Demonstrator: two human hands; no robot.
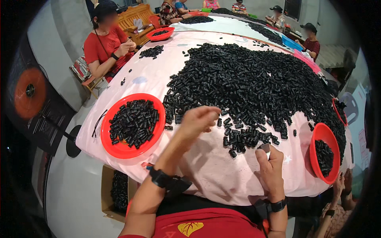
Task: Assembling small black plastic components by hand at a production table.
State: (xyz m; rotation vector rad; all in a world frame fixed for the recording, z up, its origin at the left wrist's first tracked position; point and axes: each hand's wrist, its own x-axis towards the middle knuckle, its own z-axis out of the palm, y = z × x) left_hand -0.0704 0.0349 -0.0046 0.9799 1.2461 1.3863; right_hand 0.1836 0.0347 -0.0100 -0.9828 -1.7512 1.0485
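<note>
My left hand point(198, 122) hovers over the near edge of a big heap of small black plastic pieces point(246, 75). Its fingers are bent together at the tips; whether a piece is between them I cannot make out. Closer to me, my right hand point(272, 168) is closed with its thumb on top, around a small dark object with a bright flat side point(265, 149). A smaller cluster of black pieces point(246, 137) lies just beyond that hand. To the left of my left hand stands a red basin point(105, 129) holding many black pieces.
A pink-white cloth point(206, 174) covers the table. Another red basin point(336, 158) tilts at the right edge. Below the left edge is a cardboard box point(107, 190) of black pieces, near a standing fan point(29, 91). A person in red point(109, 51) sits far left; others sit beyond.
</note>
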